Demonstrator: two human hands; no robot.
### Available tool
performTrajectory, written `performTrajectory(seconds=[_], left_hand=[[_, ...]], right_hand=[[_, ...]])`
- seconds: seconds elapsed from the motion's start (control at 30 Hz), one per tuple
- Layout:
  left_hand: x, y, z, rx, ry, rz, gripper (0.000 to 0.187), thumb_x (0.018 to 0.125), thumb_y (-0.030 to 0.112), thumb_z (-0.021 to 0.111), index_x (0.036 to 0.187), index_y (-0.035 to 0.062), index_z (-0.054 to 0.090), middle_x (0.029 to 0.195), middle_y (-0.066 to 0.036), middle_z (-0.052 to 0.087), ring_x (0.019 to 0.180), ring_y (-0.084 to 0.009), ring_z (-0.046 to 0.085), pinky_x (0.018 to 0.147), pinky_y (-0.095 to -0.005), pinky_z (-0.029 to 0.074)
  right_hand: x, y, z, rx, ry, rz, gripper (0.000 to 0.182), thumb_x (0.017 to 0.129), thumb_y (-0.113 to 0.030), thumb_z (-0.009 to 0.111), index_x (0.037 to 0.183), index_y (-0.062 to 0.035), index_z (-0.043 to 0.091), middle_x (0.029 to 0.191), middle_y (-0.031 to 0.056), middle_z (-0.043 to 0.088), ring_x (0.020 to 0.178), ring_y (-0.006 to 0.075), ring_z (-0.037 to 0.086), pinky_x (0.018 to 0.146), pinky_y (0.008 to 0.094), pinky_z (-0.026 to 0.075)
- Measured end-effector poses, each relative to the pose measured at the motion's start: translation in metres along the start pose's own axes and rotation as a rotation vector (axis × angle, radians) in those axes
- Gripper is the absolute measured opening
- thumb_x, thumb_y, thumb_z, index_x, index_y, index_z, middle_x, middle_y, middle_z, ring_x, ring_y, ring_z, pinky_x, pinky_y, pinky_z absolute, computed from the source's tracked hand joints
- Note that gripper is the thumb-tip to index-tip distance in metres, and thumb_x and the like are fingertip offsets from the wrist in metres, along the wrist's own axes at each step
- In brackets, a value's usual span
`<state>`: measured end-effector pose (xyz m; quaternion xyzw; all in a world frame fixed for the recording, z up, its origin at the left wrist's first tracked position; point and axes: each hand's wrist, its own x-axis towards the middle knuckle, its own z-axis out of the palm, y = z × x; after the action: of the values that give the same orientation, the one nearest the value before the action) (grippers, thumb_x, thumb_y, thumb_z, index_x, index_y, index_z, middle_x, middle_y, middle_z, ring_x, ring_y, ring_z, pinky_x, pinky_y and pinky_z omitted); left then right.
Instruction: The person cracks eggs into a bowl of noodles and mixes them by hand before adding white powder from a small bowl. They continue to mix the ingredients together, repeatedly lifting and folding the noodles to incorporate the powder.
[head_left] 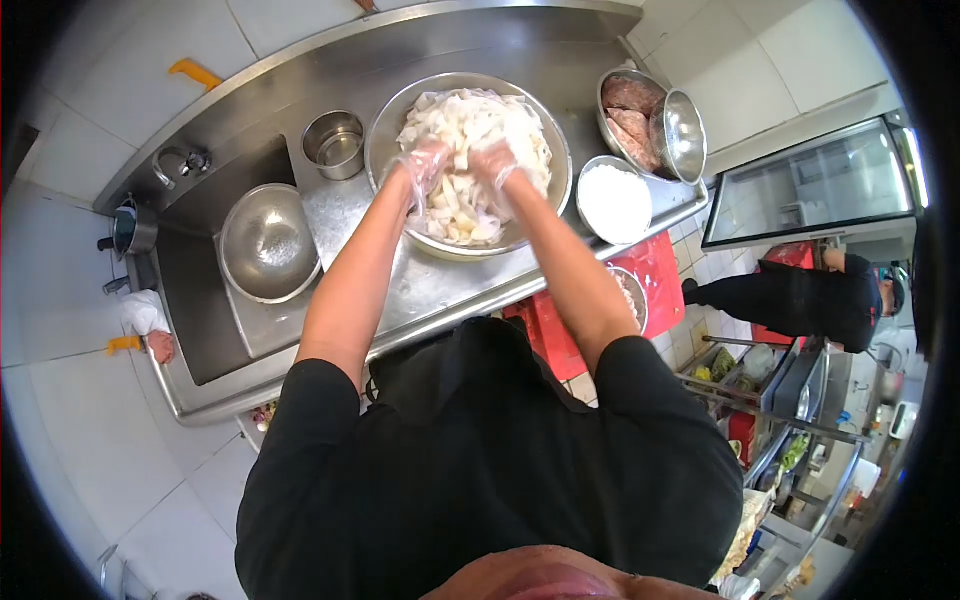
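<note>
A large metal bowl [385, 105] heaped with pale, white sliced food pieces [480, 115] stands on the steel counter in front of me. Both my hands wear thin clear plastic gloves and are in the heap. My left hand [428, 165] is at the left of the pile, its fingers curled into the pieces. On the right, my right hand [494, 165] also grips into the slices, with the fingertips partly buried. The exact kind of food cannot be made out.
An upturned-looking metal bowl [270, 243] is at the sink on the left, beside a small metal pot [334, 145]. At right are a bowl of white stuff [614, 202], a bowl of raw meat [630, 110] and a metal strainer [678, 135]. A co-worker [820, 298] stands farther right.
</note>
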<state>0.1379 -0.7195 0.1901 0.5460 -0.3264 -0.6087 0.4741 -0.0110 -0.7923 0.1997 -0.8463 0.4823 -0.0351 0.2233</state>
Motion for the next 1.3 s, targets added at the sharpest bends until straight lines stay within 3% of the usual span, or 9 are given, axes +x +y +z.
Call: performTrajectory(seconds=[0.17,0.33,0.47,0.57,0.7,0.9,1.0,1.17,1.3], left_hand=[[-0.024,0.053,0.015,0.987,0.069,0.420,0.034,0.078,0.034,0.052,0.093,0.0051,0.060,0.091,-0.015,0.061,0.076,-0.0243,0.058,0.068,-0.0355,0.047],[-0.080,0.030,0.063,1.799,-0.280,-0.216,0.040,0.070,0.035,0.054,0.098,0.0083,0.063,0.104,-0.011,0.060,0.098,-0.0268,0.056,0.080,-0.0395,0.044],[-0.010,-0.051,0.055,1.683,-0.619,0.094,0.040,0.071,0.036,0.054,0.096,0.0051,0.063,0.097,-0.016,0.061,0.088,-0.0277,0.060,0.075,-0.0355,0.047],[0.027,-0.076,0.044,0.959,-0.219,-0.020,0.026,0.068,0.022,0.060,0.089,0.0080,0.063,0.081,-0.012,0.061,0.069,-0.0218,0.059,0.061,-0.0322,0.047],[0.042,-0.079,0.018,0.443,-0.117,0.085,0.017,0.070,0.011,0.063,0.084,0.0010,0.062,0.075,-0.007,0.060,0.063,-0.0138,0.053,0.056,-0.0280,0.044],[0.093,-0.073,0.011,0.266,0.148,0.410,0.023,0.073,0.012,0.061,0.094,0.0018,0.061,0.095,-0.009,0.060,0.085,-0.0158,0.056,0.073,-0.0275,0.045],[0.045,0.029,0.025,1.053,0.126,0.665,0.030,0.077,0.021,0.055,0.100,0.0023,0.058,0.102,-0.013,0.059,0.089,-0.0228,0.056,0.078,-0.0315,0.045],[-0.028,0.074,0.028,1.445,-0.133,0.045,0.042,0.074,0.035,0.056,0.100,0.0025,0.059,0.094,-0.017,0.061,0.084,-0.0325,0.057,0.076,-0.0378,0.045],[-0.054,0.025,0.042,1.538,-0.334,-0.238,0.045,0.057,0.037,0.066,0.085,0.0024,0.065,0.085,-0.019,0.062,0.074,-0.0280,0.059,0.069,-0.0354,0.047]], right_hand=[[-0.002,-0.003,-0.097,-0.276,-0.084,-0.208,0.047,0.079,-0.041,0.042,0.101,-0.0025,0.057,0.094,0.0240,0.057,0.087,0.0306,0.057,0.081,0.0377,0.043],[0.008,0.056,-0.088,-0.342,-0.161,-0.167,0.055,0.076,-0.043,0.049,0.110,-0.0008,0.053,0.104,0.0232,0.054,0.095,0.0322,0.055,0.084,0.0372,0.042],[0.077,0.135,0.020,-0.359,-0.582,-0.084,0.056,0.073,-0.037,0.057,0.118,-0.0041,0.047,0.120,0.0201,0.046,0.106,0.0315,0.048,0.085,0.0427,0.040],[0.010,0.092,-0.003,0.730,-0.403,0.488,0.048,0.078,-0.029,0.053,0.119,-0.0054,0.045,0.126,0.0158,0.041,0.109,0.0286,0.043,0.084,0.0475,0.039],[0.032,0.121,0.055,1.516,-0.418,0.476,0.042,0.083,-0.028,0.051,0.118,-0.0061,0.045,0.122,0.0151,0.044,0.108,0.0285,0.043,0.083,0.0505,0.037],[0.068,0.112,0.040,1.075,-0.234,0.152,0.031,0.080,-0.028,0.050,0.102,-0.0074,0.057,0.093,0.0107,0.062,0.083,0.0224,0.060,0.073,0.0394,0.048],[0.031,0.059,-0.037,0.627,-0.091,0.011,0.035,0.077,-0.033,0.053,0.098,-0.0061,0.060,0.091,0.0132,0.062,0.082,0.0253,0.059,0.074,0.0372,0.047],[0.001,0.067,-0.078,0.519,-0.643,-0.100,0.054,0.073,-0.040,0.057,0.115,-0.0061,0.050,0.090,0.0154,0.061,0.079,0.0216,0.057,0.071,0.0325,0.044],[-0.054,0.043,-0.062,-0.567,-0.557,-0.445,0.056,0.071,-0.046,0.054,0.119,-0.0156,0.049,0.089,0.0211,0.059,0.081,0.0334,0.057,0.075,0.0394,0.044]])
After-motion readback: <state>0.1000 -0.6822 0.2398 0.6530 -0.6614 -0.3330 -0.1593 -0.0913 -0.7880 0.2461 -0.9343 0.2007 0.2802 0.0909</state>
